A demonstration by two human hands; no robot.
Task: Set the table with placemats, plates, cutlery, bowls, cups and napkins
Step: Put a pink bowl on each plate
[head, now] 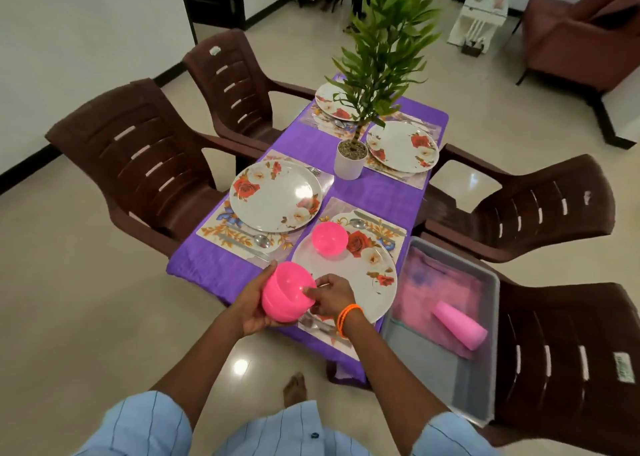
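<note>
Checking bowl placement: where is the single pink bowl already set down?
In the head view, the pink bowl sits on the nearest right plate, beside its rose print.

Single view only, worn on the person's head. It sits above the near short end of the purple-clothed rectangular table (374,192), looks forward and steeply down along its length. Wide-angle: brown plastic chairs either side of the table bow outward at the frame edges. Nearest to the lens, below the table's near end, are the person's own forearms and blue striped sleeves; the far end of the table lies mid-frame, with floor and white wall beyond it.
</note>
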